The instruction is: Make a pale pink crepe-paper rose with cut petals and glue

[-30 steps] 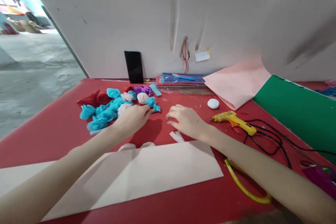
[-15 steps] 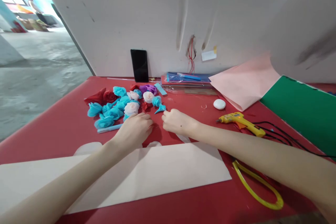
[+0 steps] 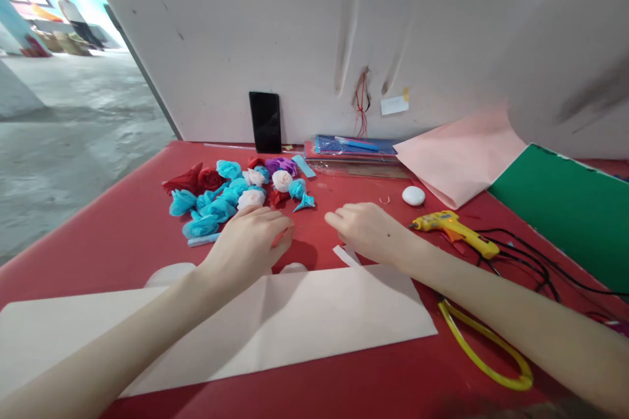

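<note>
My left hand (image 3: 253, 239) hovers just in front of the pile of paper flowers, thumb and fingers apart, nothing visible between them. The nearest bloom is a pale pink paper rose (image 3: 251, 199) just beyond its knuckles; blue paper flowers (image 3: 216, 209) lie to its left. My right hand (image 3: 363, 229) is loosely bent and open, fingertips pointing left, and I see nothing in it; its palm is hidden. Beneath its wrist lies a narrow white strip (image 3: 345, 255). A long pale pink paper sheet (image 3: 304, 314) spreads under both forearms.
A yellow glue gun (image 3: 455, 230) with black cords lies right of my right hand, near a white oval object (image 3: 413, 196). A yellow loop handle (image 3: 491, 357) sits front right. A black phone (image 3: 265, 123) leans on the white wall behind plastic-wrapped packs (image 3: 354, 156).
My hands have moved apart: the right one has shifted right and its fingers have loosened from a closed shape, and the left one has opened. The white strip now shows more.
</note>
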### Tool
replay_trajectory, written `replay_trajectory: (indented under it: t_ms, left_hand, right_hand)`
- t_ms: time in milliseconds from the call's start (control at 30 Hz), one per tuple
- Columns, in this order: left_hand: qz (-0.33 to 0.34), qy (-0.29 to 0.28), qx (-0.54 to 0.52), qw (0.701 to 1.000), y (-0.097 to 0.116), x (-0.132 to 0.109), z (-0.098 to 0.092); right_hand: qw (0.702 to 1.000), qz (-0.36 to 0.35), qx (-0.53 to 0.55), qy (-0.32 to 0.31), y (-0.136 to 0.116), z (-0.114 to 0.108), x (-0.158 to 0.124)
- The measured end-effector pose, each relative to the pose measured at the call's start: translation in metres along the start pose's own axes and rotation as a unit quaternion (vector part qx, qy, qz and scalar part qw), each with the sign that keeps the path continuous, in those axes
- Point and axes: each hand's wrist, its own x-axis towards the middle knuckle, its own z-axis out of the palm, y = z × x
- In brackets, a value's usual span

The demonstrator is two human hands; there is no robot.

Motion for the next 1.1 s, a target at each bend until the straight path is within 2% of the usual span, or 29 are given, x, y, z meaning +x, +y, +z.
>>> replay_trajectory:
  t_ms: [133, 233, 333, 500, 567, 633, 733, 833, 900, 1100]
  left_hand:
    - [0.027, 0.0, -0.013, 1.0, 0.013, -0.013, 0.007]
    - [0.079, -0.022, -0.035, 0.996, 0.031, -0.025, 0.015]
    - [0.084, -0.016, -0.051, 0.995, 0.043, -0.034, 0.022]
    - [0.048, -0.003, -0.046, 0.998, 0.046, -0.036, 0.027]
    - [0.054, 0.029, -0.054, 0.997, 0.047, -0.037, 0.029]
    - [0.069, 0.085, -0.047, 0.993, 0.049, -0.04, 0.031]
    - [0.122, 0.139, -0.016, 0.983, 0.051, -0.044, 0.035]
    - [0.175, 0.129, -0.02, 0.976, 0.048, -0.047, 0.038]
    - [0.187, 0.118, -0.039, 0.974, 0.046, -0.047, 0.039]
    - [0.152, 0.097, -0.084, 0.98, 0.047, -0.046, 0.039]
  right_hand:
    - [0.986, 0.114, 0.104, 0.057, -0.006, -0.005, -0.027]
    - [0.967, 0.156, 0.185, 0.085, -0.012, -0.001, -0.043]
    - [0.953, 0.152, 0.25, 0.077, -0.017, 0.007, -0.051]
    - [0.939, 0.147, 0.302, 0.072, -0.018, 0.018, -0.054]
    - [0.936, 0.149, 0.31, 0.075, -0.018, 0.019, -0.055]
    - [0.934, 0.151, 0.315, 0.079, -0.019, 0.019, -0.055]
    - [0.929, 0.152, 0.327, 0.081, -0.023, 0.015, -0.054]
    - [0.924, 0.137, 0.351, 0.07, -0.027, 0.012, -0.051]
    - [0.919, 0.122, 0.371, 0.06, -0.03, 0.011, -0.049]
    - [0.915, 0.113, 0.384, 0.048, -0.031, 0.013, -0.048]
